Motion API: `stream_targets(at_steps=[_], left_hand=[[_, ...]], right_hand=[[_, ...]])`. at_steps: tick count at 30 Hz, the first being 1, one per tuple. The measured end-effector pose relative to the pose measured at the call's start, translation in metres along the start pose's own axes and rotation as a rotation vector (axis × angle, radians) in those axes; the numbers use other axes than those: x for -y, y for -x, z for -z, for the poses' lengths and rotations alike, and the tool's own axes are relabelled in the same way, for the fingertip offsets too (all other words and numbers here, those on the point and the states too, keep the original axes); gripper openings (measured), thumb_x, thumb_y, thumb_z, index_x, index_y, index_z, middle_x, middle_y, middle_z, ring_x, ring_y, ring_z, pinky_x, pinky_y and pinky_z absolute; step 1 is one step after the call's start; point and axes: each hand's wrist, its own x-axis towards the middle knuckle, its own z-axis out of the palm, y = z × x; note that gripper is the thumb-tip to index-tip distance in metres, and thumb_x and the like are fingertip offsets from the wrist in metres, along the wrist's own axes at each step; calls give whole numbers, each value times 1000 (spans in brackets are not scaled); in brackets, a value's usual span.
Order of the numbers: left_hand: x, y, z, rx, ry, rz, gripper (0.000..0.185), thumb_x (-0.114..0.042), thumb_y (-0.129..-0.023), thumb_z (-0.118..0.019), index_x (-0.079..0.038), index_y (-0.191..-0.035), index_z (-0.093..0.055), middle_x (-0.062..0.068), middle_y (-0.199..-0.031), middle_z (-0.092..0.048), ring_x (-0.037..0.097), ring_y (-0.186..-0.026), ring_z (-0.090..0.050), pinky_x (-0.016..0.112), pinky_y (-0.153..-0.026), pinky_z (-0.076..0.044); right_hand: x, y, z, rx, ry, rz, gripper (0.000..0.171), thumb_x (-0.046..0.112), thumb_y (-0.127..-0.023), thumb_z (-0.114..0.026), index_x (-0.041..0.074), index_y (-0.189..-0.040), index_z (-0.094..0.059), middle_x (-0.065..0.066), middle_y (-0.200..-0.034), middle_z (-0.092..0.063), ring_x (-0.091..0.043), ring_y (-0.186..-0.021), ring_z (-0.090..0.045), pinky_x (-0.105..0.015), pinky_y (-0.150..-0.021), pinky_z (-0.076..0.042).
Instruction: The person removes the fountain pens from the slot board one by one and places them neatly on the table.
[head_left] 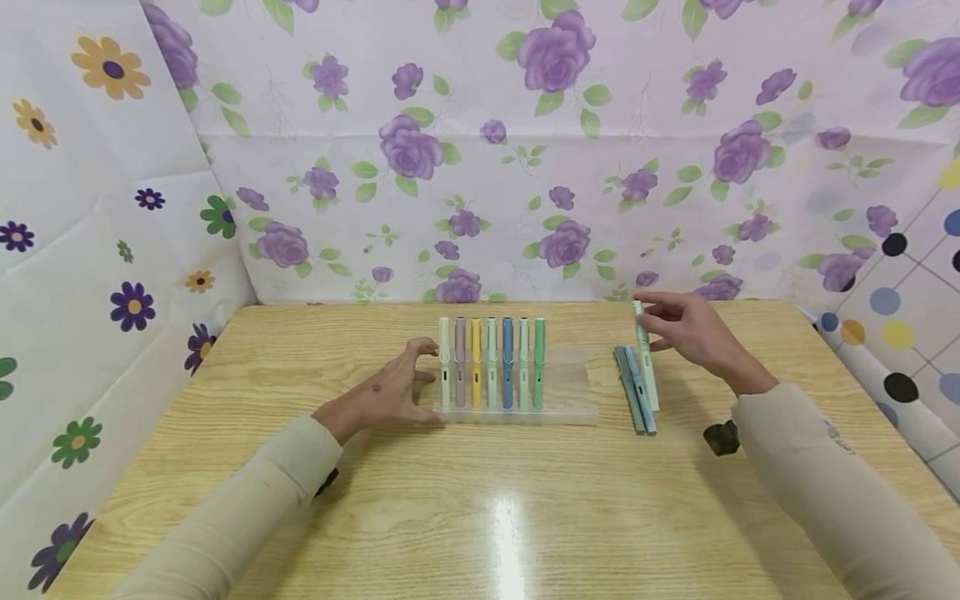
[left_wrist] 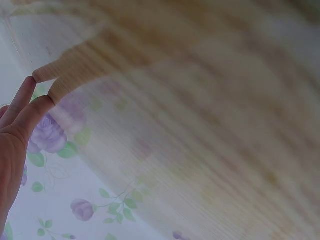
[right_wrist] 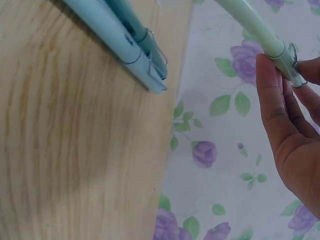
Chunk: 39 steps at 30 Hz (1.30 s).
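Note:
A clear plastic tray (head_left: 570, 387) lies on the wooden table (head_left: 480, 500) with several coloured pens (head_left: 492, 373) side by side in its left half. My left hand (head_left: 397, 387) rests with spread fingers against the tray's left end and holds nothing; its fingers (left_wrist: 25, 107) show at the left edge of the blurred left wrist view. My right hand (head_left: 686, 329) pinches the top end of a pale mint pen (head_left: 647, 367) (right_wrist: 260, 30), lifting that end. Beside it two blue-green pens (head_left: 634, 390) (right_wrist: 120, 35) lie on the table.
Floral plastic sheeting (head_left: 525, 150) walls the back and both sides of the table. A small black object (head_left: 722, 437) sits on the wood near my right sleeve. The tray's right half holds no pens.

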Motion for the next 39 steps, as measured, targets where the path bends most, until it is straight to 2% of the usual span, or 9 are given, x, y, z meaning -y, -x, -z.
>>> stream_targets(at_steps=[5,11,19,29,34,39], left_hand=[[0,-1,0,-1,1,-10,101,-23,-76,-90,-17,-143,-15,21,-152,-27,40,-128,-53,56,-107,-40],[1,-1,0,-5,5,-14,100,-21,-76,-90,-17,-143,-15,21,-152,-27,40,-127,-54,55,-107,-39],[1,-1,-1,-6,-5,-20,99,-23,-76,-90,-17,-142,-16,21,-152,-28,40,-127,-54,56,-107,-39],[2,-1,-1,-9,-9,-29,100,-22,-76,-90,-17,-143,-15,21,-151,-28,40,-126,-55,55,-105,-42],[3,-2,-1,-7,-13,-24,100,-23,-76,-90,-17,-143,-15,21,-152,-28,40,-126,-55,55,-105,-42],[2,-1,-1,-3,-16,-21,100,-23,-77,-90,-17,-142,-15,21,-151,-27,40,-126,-55,56,-106,-41]], right_hand=[[-11,1,3,-21,17,-15,52,25,-104,-56,5,-150,-43,-25,-125,-57,-15,-96,-63,-39,-79,-60],[-23,1,7,-29,1,-37,54,23,-105,-55,0,-151,-40,-26,-124,-56,-9,-91,-63,-36,-77,-60],[-39,1,8,-26,-31,-94,51,21,-104,-57,-8,-143,-45,-28,-122,-58,-6,-88,-64,-42,-80,-59],[-55,-1,0,36,-64,-236,50,17,-104,-56,-10,-144,-42,-28,-127,-53,-23,-94,-68,-40,-82,-59],[-60,-1,-5,56,-32,-280,51,16,-103,-55,-14,-142,-42,-31,-128,-53,-19,-92,-67,-36,-80,-59],[-60,-4,-10,57,52,-308,50,15,-100,-55,-15,-139,-45,-35,-128,-55,-20,-87,-69,-36,-75,-60]])
